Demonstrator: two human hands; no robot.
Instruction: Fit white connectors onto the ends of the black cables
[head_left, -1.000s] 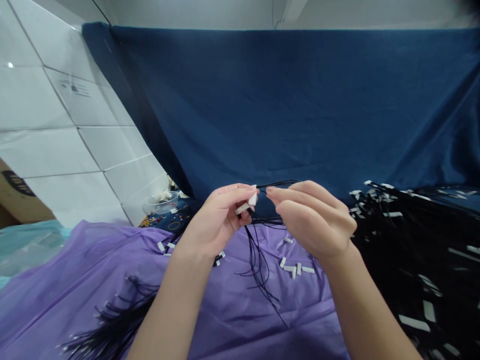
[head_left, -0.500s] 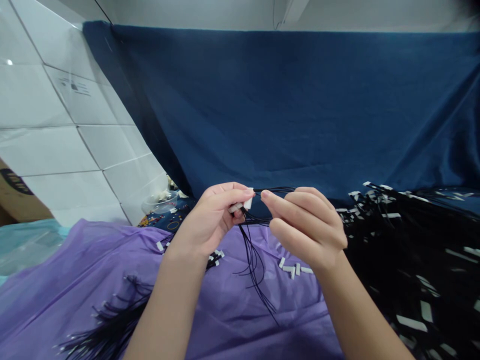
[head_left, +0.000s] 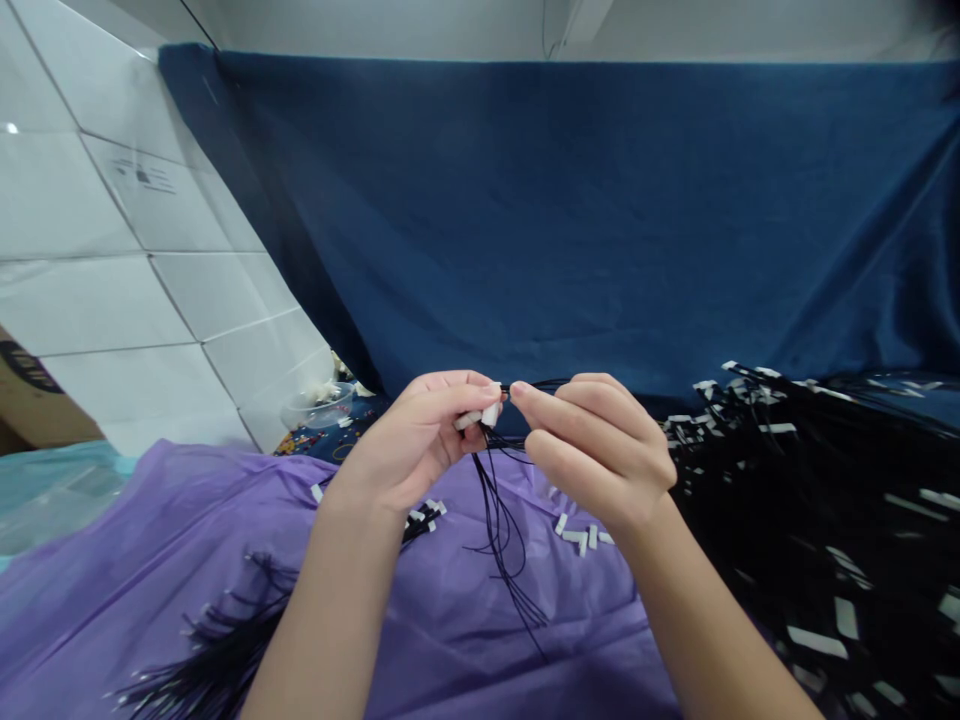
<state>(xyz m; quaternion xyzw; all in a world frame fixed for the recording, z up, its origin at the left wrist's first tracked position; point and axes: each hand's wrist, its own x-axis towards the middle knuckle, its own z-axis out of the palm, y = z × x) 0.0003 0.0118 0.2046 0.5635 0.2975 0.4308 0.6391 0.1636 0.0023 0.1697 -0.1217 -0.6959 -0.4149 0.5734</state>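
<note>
My left hand (head_left: 424,430) is closed on several white tags (head_left: 490,414) at the middle of the view, pinched between thumb and fingers. Thin black cords (head_left: 499,530) run from the tags, some hanging down over the purple cloth (head_left: 450,630), others stretching right behind my other hand. My right hand (head_left: 600,440) is close by on the right, its index finger and thumb pinched at the cords beside the tags. The fingertips of the two hands are nearly touching.
A big heap of black cords with white tags (head_left: 817,640) fills the right side. At lower left lies a bundle of black cords (head_left: 232,640). Loose white tags (head_left: 574,537) rest on the purple cloth. A clear bowl (head_left: 319,405) stands at back left, before a blue curtain (head_left: 562,220).
My right hand has shifted slightly left, closer to my left hand and the tags. The hanging cords have moved a little to the left.
</note>
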